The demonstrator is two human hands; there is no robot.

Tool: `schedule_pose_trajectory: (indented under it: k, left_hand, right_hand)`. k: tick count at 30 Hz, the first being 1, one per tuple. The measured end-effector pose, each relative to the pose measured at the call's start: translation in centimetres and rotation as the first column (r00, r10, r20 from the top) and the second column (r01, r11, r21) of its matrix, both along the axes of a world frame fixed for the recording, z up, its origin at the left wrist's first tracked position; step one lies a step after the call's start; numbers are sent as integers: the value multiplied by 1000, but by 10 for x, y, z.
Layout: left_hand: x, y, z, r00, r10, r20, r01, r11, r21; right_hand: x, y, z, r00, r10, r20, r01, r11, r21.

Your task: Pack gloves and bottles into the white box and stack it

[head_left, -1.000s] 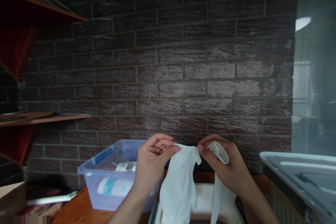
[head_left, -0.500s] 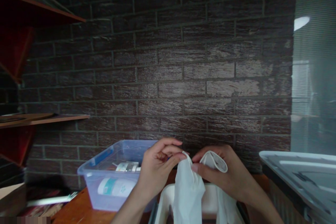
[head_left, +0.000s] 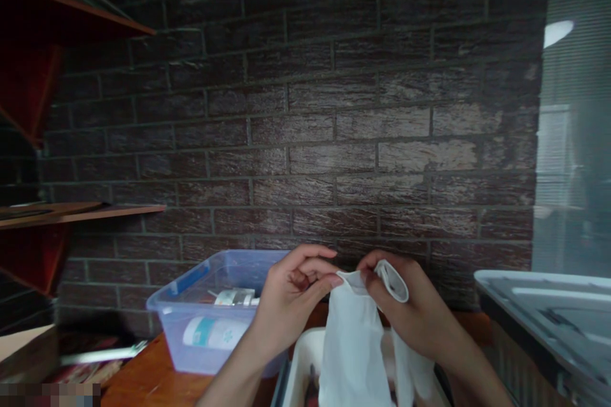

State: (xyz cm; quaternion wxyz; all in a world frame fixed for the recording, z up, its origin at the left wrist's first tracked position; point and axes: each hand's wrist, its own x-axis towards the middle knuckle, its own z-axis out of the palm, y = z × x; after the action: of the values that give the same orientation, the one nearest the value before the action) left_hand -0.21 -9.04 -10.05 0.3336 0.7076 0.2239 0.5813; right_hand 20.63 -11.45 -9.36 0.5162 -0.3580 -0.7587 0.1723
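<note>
Hanging cuff-up between both hands, over the white tray point(head_left: 305, 359): white glove point(head_left: 353, 343). Left hand point(head_left: 289, 308): thumb and forefinger pinched on the cuff's left edge. Right hand point(head_left: 420, 318): thumb pressed to the cuff's right edge, remaining fingers closed round a second glove point(head_left: 396, 280), which trails just beside the first. Clear blue bin point(head_left: 165, 302), bottle point(head_left: 212, 332) inside: left of the tray, on the wooden table point(head_left: 138, 385). Brick wall point(head_left: 334, 140) behind.
</note>
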Motion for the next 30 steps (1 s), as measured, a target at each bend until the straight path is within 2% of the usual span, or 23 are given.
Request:
schedule_pose_trajectory:
  k: [7, 13, 17, 25, 28, 30]
  left_hand:
    - [1, 3, 2, 1000, -24, -2, 24, 1000, -14]
    - [-5, 7, 4, 996, 80, 41, -80, 997, 8]
    - [-8, 9, 6, 994, 83, 66, -84, 996, 18]
    - [-7, 9, 6, 990, 92, 104, -95, 995, 19]
    - [-7, 9, 6, 990, 101, 102, -104, 994, 16]
    - [-7, 9, 6, 990, 102, 96, -103, 995, 9]
  right_hand:
    - [-1, 3, -2, 999, -12, 35, 12, 1000, 8]
    - [2, -1, 1, 993, 68, -91, -63, 996, 58]
    - [3, -7, 5, 997, 73, -13, -70, 984, 161]
    - [-3, -1, 3, 994, 59, 91, -78, 973, 218]
    - [-3, 2, 3, 991, 60, 119, -83, 976, 202]
    - [-2, 1, 1, 992, 32, 125, -49, 989, 136]
